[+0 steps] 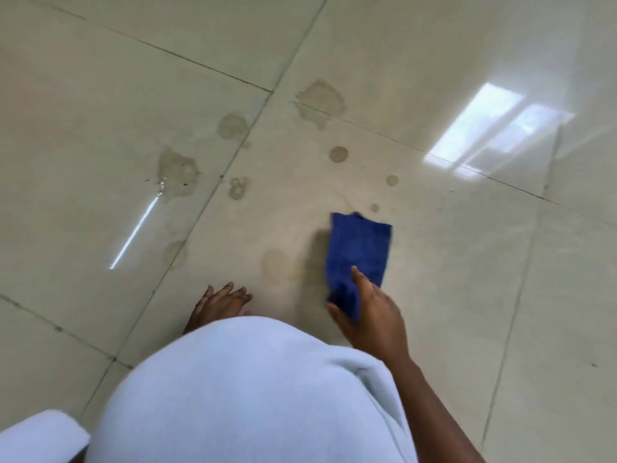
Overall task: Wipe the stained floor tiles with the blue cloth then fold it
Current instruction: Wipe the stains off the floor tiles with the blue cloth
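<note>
My right hand [370, 312] grips the near end of the blue cloth [359, 248], which stretches away from me over a pale floor tile [450, 279]. Brownish stains mark the tiles ahead: a large one [320, 101] across a grout line, another large one [177, 172] to the left, a round one [232, 126], and small spots [338, 154] beyond the cloth. A faint stain [275, 264] lies just left of the cloth. My left hand [220, 304] is spread with fingertips down near the floor, partly hidden behind my light-blue garment [250, 389].
Glossy beige tiles with dark grout lines fill the view. A bright window reflection [494, 128] shines at the right and a thin light streak [137, 228] at the left. My light-blue clothing covers the lower middle.
</note>
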